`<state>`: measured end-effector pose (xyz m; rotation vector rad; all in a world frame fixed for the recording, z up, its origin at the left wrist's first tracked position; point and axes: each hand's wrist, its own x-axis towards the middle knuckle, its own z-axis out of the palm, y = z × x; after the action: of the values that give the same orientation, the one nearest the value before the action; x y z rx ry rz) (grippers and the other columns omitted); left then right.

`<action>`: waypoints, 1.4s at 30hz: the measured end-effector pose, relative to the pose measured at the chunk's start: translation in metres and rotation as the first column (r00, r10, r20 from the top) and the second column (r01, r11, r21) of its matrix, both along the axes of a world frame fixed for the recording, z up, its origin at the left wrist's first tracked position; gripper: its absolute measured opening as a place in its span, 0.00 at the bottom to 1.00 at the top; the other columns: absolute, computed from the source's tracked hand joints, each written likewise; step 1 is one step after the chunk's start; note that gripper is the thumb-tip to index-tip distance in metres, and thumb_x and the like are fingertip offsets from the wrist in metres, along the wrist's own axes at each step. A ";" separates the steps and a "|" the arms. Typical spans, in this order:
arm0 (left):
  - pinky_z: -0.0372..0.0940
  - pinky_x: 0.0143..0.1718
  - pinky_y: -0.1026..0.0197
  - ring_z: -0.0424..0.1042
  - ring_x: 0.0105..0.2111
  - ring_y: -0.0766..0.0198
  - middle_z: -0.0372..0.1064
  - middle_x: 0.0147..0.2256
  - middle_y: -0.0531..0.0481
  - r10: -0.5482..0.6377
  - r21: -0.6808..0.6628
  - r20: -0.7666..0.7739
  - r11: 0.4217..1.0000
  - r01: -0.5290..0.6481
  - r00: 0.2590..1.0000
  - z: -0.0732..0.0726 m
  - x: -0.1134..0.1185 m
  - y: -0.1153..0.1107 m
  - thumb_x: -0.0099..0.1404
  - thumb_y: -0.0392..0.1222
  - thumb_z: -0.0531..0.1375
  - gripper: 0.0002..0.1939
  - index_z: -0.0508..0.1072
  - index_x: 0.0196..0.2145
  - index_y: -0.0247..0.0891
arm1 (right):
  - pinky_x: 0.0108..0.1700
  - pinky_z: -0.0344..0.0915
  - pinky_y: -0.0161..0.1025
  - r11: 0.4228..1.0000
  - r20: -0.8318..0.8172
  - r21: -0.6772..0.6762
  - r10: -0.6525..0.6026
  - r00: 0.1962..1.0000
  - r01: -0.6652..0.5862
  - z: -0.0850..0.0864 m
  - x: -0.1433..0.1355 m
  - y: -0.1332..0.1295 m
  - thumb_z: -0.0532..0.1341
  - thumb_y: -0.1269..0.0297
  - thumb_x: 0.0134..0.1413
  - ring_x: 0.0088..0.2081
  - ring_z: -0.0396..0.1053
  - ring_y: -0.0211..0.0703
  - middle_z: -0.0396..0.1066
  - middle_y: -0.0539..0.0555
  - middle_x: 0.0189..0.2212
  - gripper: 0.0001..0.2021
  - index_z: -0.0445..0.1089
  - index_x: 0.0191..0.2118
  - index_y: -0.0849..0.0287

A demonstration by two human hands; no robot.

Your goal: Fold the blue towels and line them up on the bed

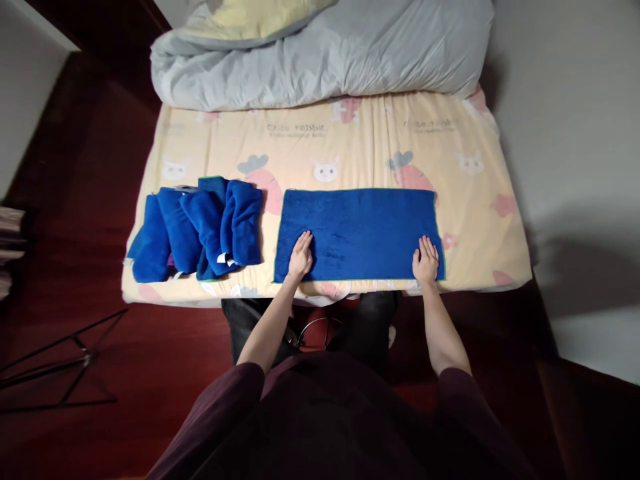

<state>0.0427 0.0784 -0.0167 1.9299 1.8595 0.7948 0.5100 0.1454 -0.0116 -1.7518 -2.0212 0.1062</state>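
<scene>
A blue towel with a thin green edge lies spread flat near the front of the bed. My left hand rests palm down on the towel's left part, fingers stretched out. On its right part lies my right hand, also flat with the fingers extended. Neither hand grips the cloth. To the left of the spread towel sits a heap of several blue towels, crumpled or loosely folded, with small white tags showing at the lower edge.
The bed's yellow sheet has carrot and rabbit prints. A bunched grey quilt lies across its far side. A wall stands at the right. Thin black stand legs rest on the dark red floor at the left.
</scene>
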 end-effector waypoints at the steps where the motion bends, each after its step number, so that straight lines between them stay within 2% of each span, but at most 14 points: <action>1: 0.49 0.74 0.42 0.50 0.73 0.55 0.56 0.71 0.39 0.020 0.000 -0.002 1.000 -0.020 1.000 0.000 -0.007 -0.003 0.69 0.34 0.46 0.32 0.61 0.69 0.31 | 0.73 0.52 0.60 1.000 -0.001 -0.004 -0.001 1.000 0.001 0.000 0.000 0.000 0.45 0.62 0.71 0.72 0.57 0.51 0.63 0.62 0.68 0.27 0.64 0.70 0.62; 8: 0.51 0.74 0.42 0.51 0.73 0.55 0.57 0.70 0.39 0.162 -0.001 -0.007 0.987 -0.162 0.987 -0.001 -0.056 -0.022 0.70 0.36 0.46 0.31 0.62 0.69 0.33 | 0.73 0.53 0.58 1.000 -0.003 0.017 0.005 1.000 -0.005 -0.003 0.001 0.000 0.46 0.63 0.71 0.71 0.58 0.50 0.63 0.61 0.69 0.27 0.63 0.69 0.62; 10: 0.52 0.73 0.42 0.52 0.73 0.56 0.58 0.70 0.38 0.182 0.006 -0.019 0.983 -0.182 0.983 0.000 -0.060 -0.023 0.71 0.36 0.45 0.30 0.63 0.68 0.32 | 0.73 0.54 0.58 0.999 -0.001 0.035 0.004 1.000 -0.004 -0.004 0.001 0.000 0.46 0.63 0.71 0.71 0.58 0.50 0.63 0.61 0.68 0.27 0.64 0.69 0.63; 12: 0.51 0.73 0.41 0.51 0.73 0.55 0.58 0.69 0.37 0.195 0.031 -0.053 0.981 -0.193 0.979 0.005 -0.050 -0.019 0.72 0.36 0.44 0.28 0.65 0.66 0.31 | 0.73 0.54 0.57 0.999 0.001 0.044 0.002 1.000 -0.002 -0.004 0.001 0.000 0.46 0.63 0.71 0.71 0.59 0.50 0.64 0.61 0.68 0.26 0.64 0.69 0.62; 15: 0.43 0.75 0.37 0.44 0.75 0.52 0.56 0.71 0.37 0.115 0.063 -0.127 0.992 -0.107 0.985 0.018 0.000 0.004 0.74 0.39 0.44 0.27 0.66 0.66 0.31 | 0.73 0.54 0.58 0.999 0.002 0.043 -0.005 1.000 0.005 -0.004 0.000 0.000 0.47 0.64 0.71 0.71 0.59 0.50 0.65 0.61 0.67 0.26 0.64 0.69 0.62; 18: 0.40 0.75 0.36 0.37 0.76 0.51 0.46 0.74 0.40 -0.074 0.031 -0.152 0.996 0.080 0.986 0.032 0.083 0.043 0.75 0.42 0.46 0.29 0.60 0.70 0.34 | 0.72 0.54 0.58 0.999 0.000 0.045 -0.005 1.000 0.005 -0.003 0.000 0.000 0.47 0.64 0.70 0.71 0.59 0.50 0.65 0.62 0.67 0.26 0.64 0.69 0.62; 21: 0.37 0.75 0.35 0.32 0.76 0.48 0.39 0.76 0.42 -0.230 0.025 -0.139 0.972 0.235 0.963 0.037 0.157 0.085 0.75 0.47 0.48 0.31 0.59 0.72 0.36 | 0.72 0.55 0.58 0.999 -0.007 0.054 -0.001 1.000 0.001 -0.002 0.000 0.000 0.47 0.64 0.70 0.71 0.59 0.51 0.65 0.62 0.67 0.26 0.64 0.69 0.62; 23: 0.35 0.75 0.34 0.32 0.76 0.46 0.40 0.75 0.42 -0.292 0.015 -0.123 0.955 0.296 0.948 0.031 0.178 0.106 0.75 0.49 0.49 0.31 0.60 0.71 0.38 | 0.72 0.55 0.59 0.999 -0.014 0.052 -0.001 1.000 0.002 -0.001 0.000 -0.001 0.48 0.63 0.70 0.71 0.59 0.51 0.64 0.62 0.68 0.27 0.64 0.69 0.61; 24: 0.33 0.74 0.33 0.33 0.76 0.45 0.41 0.75 0.42 -0.298 0.007 -0.115 0.954 0.301 0.948 0.027 0.177 0.113 0.75 0.49 0.50 0.31 0.61 0.71 0.39 | 0.72 0.55 0.59 0.999 -0.018 0.050 -0.001 1.000 0.002 -0.001 0.000 -0.001 0.48 0.63 0.69 0.70 0.59 0.52 0.64 0.62 0.68 0.27 0.64 0.69 0.61; 27: 0.32 0.74 0.31 0.36 0.76 0.43 0.45 0.74 0.42 -0.234 -0.001 -0.097 0.972 0.235 0.967 0.014 0.138 0.125 0.74 0.52 0.52 0.31 0.63 0.70 0.41 | 0.71 0.55 0.62 0.999 -0.031 0.044 0.001 1.000 0.000 -0.001 0.000 0.000 0.47 0.64 0.69 0.70 0.60 0.54 0.64 0.62 0.68 0.28 0.63 0.70 0.59; 32: 0.33 0.74 0.33 0.38 0.75 0.44 0.46 0.74 0.43 -0.028 0.020 -0.091 0.999 0.030 0.995 0.007 0.027 0.129 0.74 0.53 0.53 0.31 0.63 0.70 0.41 | 0.71 0.55 0.61 0.999 -0.027 0.038 0.006 1.000 -0.005 0.001 0.000 0.000 0.47 0.63 0.69 0.70 0.60 0.53 0.64 0.62 0.68 0.27 0.64 0.69 0.60; 35: 0.33 0.74 0.34 0.38 0.75 0.45 0.45 0.74 0.42 0.098 -0.001 -0.115 0.995 -0.099 0.988 0.008 -0.027 0.130 0.75 0.54 0.51 0.32 0.62 0.70 0.38 | 0.72 0.55 0.60 0.999 -0.025 0.040 0.010 1.000 -0.009 0.002 -0.001 -0.001 0.47 0.64 0.70 0.71 0.59 0.52 0.64 0.62 0.68 0.27 0.64 0.69 0.60; 38: 0.32 0.74 0.36 0.39 0.75 0.48 0.44 0.74 0.39 0.180 -0.034 -0.150 0.982 -0.187 0.972 0.010 -0.063 0.131 0.75 0.53 0.49 0.34 0.59 0.71 0.33 | 0.72 0.55 0.60 0.999 -0.025 0.037 0.012 1.000 -0.011 0.001 0.000 -0.002 0.48 0.64 0.69 0.71 0.59 0.52 0.64 0.62 0.68 0.27 0.64 0.69 0.60; 42: 0.34 0.75 0.39 0.40 0.75 0.50 0.44 0.74 0.38 0.206 -0.054 -0.198 0.974 -0.220 0.958 0.012 -0.080 0.134 0.75 0.53 0.47 0.34 0.57 0.72 0.31 | 0.72 0.55 0.61 1.000 -0.009 0.024 0.002 1.000 -0.002 -0.001 0.001 -0.002 0.47 0.64 0.69 0.71 0.59 0.52 0.64 0.62 0.68 0.27 0.63 0.70 0.60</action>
<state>-0.0374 0.2120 -0.0042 1.8371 2.2084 0.6061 0.5106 0.1438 -0.0121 -1.7314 -2.0095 0.0904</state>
